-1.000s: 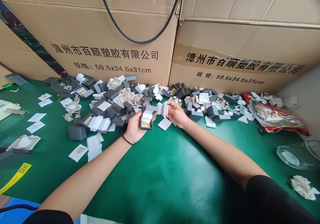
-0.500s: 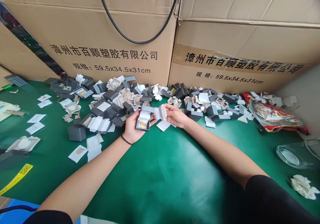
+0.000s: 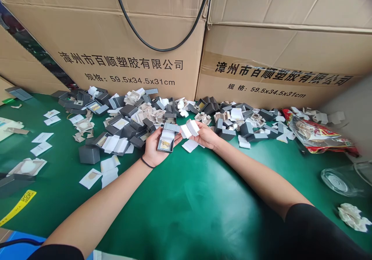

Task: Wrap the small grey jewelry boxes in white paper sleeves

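Observation:
My left hand point(image 3: 157, 147) is wrapped round a small dark grey box point(image 3: 165, 145), held upright-tilted toward me. White paper and something gold-coloured show inside the box. My right hand point(image 3: 205, 136) pinches a folded white card insert point(image 3: 189, 129) just right of the box. The left fingertips come close to the insert's left side; whether they touch it I cannot tell. A white paper slip point(image 3: 190, 145) lies on the green table point(image 3: 197, 198) below the insert.
A heap of grey boxes and crumpled inserts point(image 3: 149, 114) runs along the back, against big cardboard cartons point(image 3: 130, 39). To the right lie a red food bag point(image 3: 322, 136), a clear container point(image 3: 340, 182) and crumpled paper point(image 3: 353, 216). A black cable point(image 3: 165, 50) hangs above.
My right hand has turned the white insert, so more of its white faces now show toward me. The left hand with the grey box has hardly moved.

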### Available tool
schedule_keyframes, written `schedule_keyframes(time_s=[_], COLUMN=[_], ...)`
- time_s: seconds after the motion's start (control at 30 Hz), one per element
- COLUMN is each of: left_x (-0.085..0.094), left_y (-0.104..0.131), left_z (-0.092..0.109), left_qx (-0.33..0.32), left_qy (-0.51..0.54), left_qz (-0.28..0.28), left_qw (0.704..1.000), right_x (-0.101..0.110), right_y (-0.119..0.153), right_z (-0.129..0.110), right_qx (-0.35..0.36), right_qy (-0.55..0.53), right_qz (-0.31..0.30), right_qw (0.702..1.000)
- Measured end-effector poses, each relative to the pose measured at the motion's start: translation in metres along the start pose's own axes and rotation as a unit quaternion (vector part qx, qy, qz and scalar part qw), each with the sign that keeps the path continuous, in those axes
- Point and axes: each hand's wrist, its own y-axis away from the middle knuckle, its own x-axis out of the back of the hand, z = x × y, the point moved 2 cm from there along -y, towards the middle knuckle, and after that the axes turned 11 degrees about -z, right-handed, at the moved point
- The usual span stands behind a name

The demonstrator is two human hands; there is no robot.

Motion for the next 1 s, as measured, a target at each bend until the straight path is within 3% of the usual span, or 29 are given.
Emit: schedule_keyframes(time_s=[0.2,0.47,0.7,0.8,0.9,1.0], left_x=[0.002,0.002,-0.001,0.000,0.003,0.004], left_y=[0.000,0.000,0.001,0.000,-0.001,-0.001], left_z=[0.000,0.001,0.001,0.000,-0.001,-0.001], left_qx=[0.008,-0.001,-0.006,-0.037,-0.067,-0.090], left_qy=[0.000,0.006,0.004,0.012,0.017,0.013], left_qz=[-0.043,-0.061,-0.014,0.012,0.046,0.061], left_qw=[0.999,0.998,1.000,0.999,0.997,0.994], right_x=[-0.001,-0.006,-0.011,-0.010,-0.011,-0.020], right_y=[-0.002,-0.003,-0.003,-0.002,0.002,0.010], right_z=[0.001,0.002,0.005,0.007,0.006,0.001], right_qx=[0.008,-0.007,0.009,0.027,0.091,0.151], right_qy=[0.001,0.028,0.120,0.134,0.195,0.351], right_qz=[0.039,0.114,0.073,0.095,0.176,0.204], right_qw=[0.999,0.993,0.990,0.986,0.961,0.901])
